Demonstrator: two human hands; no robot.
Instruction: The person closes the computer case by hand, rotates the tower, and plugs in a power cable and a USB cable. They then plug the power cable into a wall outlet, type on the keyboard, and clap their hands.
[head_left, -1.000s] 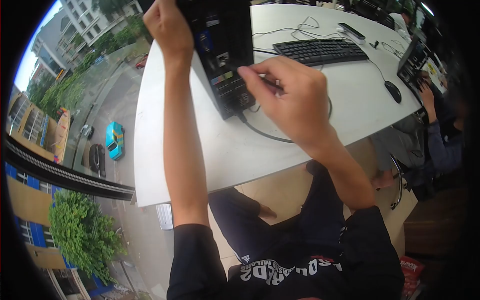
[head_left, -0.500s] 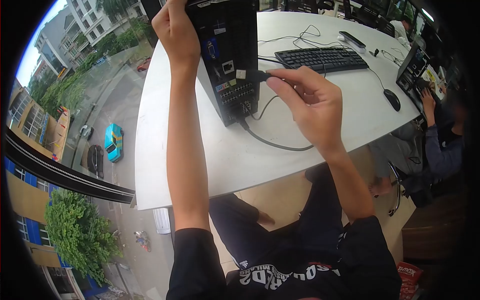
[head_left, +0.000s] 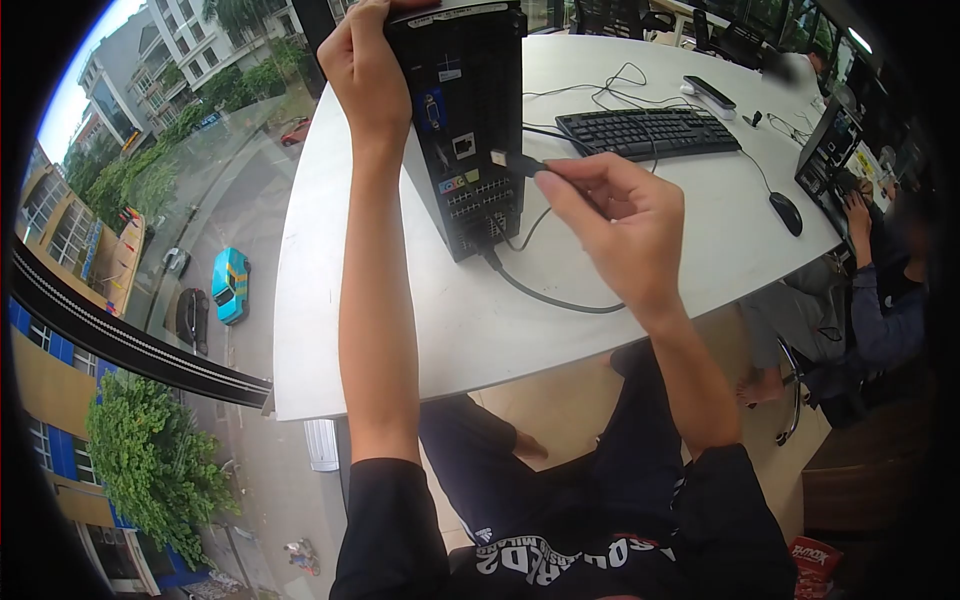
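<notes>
A black computer tower stands upright on the white table, its back panel with ports facing me. My left hand grips the tower's upper left edge, fingers bent over the top and partly out of frame. Between thumb and fingertips, my right hand pinches a black USB plug. The plug's metal end points left and overlaps the tower's back panel in this view, level with the network port. A thick grey cable runs from the tower's lower back and curves under my right wrist.
A black keyboard and a mouse lie on the white table, with loose cables behind. Another person's hand is at a second tower on the right. A window borders the left side.
The view has shifted slightly, so the tower sits a little lower and further right. My right hand has turned the USB plug a little, its metal end now tilted and showing less.
</notes>
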